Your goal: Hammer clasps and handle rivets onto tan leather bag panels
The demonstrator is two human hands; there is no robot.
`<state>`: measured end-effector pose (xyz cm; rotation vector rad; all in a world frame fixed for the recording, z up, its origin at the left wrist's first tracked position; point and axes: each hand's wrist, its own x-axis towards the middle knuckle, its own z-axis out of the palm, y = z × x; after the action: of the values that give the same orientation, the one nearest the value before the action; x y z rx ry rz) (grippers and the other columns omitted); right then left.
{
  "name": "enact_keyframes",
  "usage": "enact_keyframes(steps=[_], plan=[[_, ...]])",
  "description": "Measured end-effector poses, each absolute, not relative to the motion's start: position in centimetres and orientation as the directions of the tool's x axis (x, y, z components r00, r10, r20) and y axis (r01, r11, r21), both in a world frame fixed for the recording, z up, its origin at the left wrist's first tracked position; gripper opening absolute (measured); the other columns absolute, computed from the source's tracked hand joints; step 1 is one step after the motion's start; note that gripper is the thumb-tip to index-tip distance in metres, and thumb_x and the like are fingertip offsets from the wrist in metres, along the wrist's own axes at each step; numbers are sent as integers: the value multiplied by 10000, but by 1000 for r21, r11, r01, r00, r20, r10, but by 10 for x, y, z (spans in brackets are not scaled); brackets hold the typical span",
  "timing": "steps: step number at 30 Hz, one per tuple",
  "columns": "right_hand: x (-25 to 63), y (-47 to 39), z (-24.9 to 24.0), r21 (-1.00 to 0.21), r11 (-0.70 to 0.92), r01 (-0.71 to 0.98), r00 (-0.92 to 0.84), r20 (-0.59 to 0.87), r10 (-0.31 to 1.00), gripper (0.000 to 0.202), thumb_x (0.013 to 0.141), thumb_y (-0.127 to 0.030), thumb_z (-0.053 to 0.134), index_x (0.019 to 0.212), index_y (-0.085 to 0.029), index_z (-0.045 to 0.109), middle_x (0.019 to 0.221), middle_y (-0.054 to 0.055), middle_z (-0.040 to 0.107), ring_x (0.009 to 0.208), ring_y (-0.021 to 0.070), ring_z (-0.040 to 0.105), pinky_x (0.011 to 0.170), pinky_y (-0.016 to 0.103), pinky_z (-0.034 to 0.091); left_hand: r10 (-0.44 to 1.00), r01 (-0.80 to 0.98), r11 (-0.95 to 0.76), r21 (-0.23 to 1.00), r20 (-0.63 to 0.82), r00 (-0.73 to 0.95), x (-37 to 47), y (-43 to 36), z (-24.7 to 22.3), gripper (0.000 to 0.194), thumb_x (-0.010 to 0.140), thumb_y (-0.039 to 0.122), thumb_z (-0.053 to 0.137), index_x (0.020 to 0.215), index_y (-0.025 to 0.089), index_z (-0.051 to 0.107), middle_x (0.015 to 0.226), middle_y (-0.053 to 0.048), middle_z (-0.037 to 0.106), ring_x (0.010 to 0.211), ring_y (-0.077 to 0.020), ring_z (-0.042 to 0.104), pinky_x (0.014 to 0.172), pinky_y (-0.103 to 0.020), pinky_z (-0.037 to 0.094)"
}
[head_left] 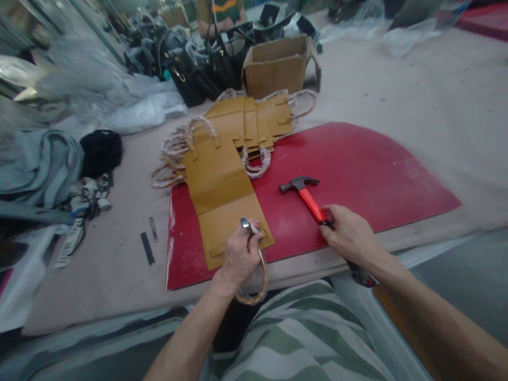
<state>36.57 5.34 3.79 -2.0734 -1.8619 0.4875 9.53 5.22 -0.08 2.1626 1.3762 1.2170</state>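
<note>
My left hand (241,253) is closed around a short metal punch (245,223), its shiny end pointing up. It rests on the near end of a mustard-yellow bag panel (218,182), which lies unfolded with a crease across its middle. A plastic-wrapped handle loop (263,283) hangs off the table edge beneath this hand; another handle (200,124) arches at the panel's far end. Over to the right, my right hand (349,233) grips a claw hammer (308,201) by its red and black handle, with the head above the red board. The punch's lower tip is hidden by my fingers.
The red board (357,174) covers the table's near part. More yellow panels (254,119) lie overlapped behind, near an open cardboard box (275,66) and black bags (190,79). A dark strip (146,248) and a metal rod (153,229) lie left. Someone stands at the far side.
</note>
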Motion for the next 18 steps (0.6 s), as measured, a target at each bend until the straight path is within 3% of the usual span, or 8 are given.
enact_keyframes(steps=[2, 4, 6, 10, 13, 15, 16, 18], plan=[[364, 60, 49, -691, -293, 661, 126, -283, 951, 269, 696, -193, 634, 963, -166, 647, 785, 48, 627, 685, 180, 554, 605, 286, 442, 863, 597, -479, 643, 469, 187, 96, 52, -1, 165, 902, 144, 560, 1045, 185, 632, 1005, -81, 749, 965, -201, 727, 876, -315, 587], [361, 63, 57, -816, -489, 310, 6, -512, 859, 276, 661, -202, 638, 935, -172, 624, 698, 1, 574, 579, 132, 493, 520, 250, 419, 881, 594, -456, 663, 432, 194, 97, 52, -1, 152, 902, 146, 558, 1027, 191, 630, 988, -76, 743, 942, -201, 723, 856, -313, 584], [356, 63, 60, -775, -631, 35, -118, -630, 768, 254, 688, -227, 615, 935, -167, 604, 671, -18, 539, 511, 101, 450, 464, 228, 413, 895, 585, -436, 684, 397, 203, 98, 52, 0, 126, 901, 149, 556, 990, 197, 631, 977, -73, 738, 931, -200, 718, 851, -314, 578], [344, 59, 71, -722, -682, -112, -58, -681, 730, 119, 822, -293, 562, 796, -194, 502, 604, -64, 426, 405, 48, 303, 348, 164, 255, 908, 560, -417, 716, 357, 220, 100, 54, 4, 120, 890, 141, 555, 962, 201, 629, 952, -66, 733, 894, -196, 709, 830, -309, 566], [338, 52, 105, -861, -509, 13, 5, -509, 861, 301, 901, -472, 541, 762, -220, 450, 582, -78, 401, 382, 50, 281, 327, 169, 220, 917, 549, -397, 736, 342, 206, 102, 55, 6, 132, 882, 128, 550, 955, 204, 629, 934, -58, 728, 873, -191, 702, 808, -300, 555], [337, 41, 135, -953, -242, 181, 38, -239, 970, 413, 921, -600, 498, 747, -229, 449, 568, -71, 404, 382, 66, 316, 330, 191, 240, 919, 541, -393, 744, 341, 199, 103, 55, 6, 133, 876, 123, 550, 946, 206, 627, 914, -52, 720, 864, -189, 696, 793, -295, 545], [336, 35, 149, -954, -80, 290, 53, -68, 996, 430, 938, -618, 473, 748, -232, 462, 567, -62, 420, 395, 79, 354, 345, 204, 266, 918, 535, -396, 746, 343, 200, 103, 55, 6, 130, 873, 122, 551, 939, 205, 627, 903, -50, 716, 858, -188, 693, 786, -293, 540], [336, 24, 167, -812, 209, 545, 24, 264, 964, 399, 997, -545, 419, 749, -237, 470, 557, -44, 463, 421, 100, 422, 391, 232, 305, 914, 524, -404, 750, 348, 206, 103, 55, 6, 126, 870, 122, 550, 931, 203, 626, 895, -50, 712, 851, -188, 689, 782, -294, 534]])
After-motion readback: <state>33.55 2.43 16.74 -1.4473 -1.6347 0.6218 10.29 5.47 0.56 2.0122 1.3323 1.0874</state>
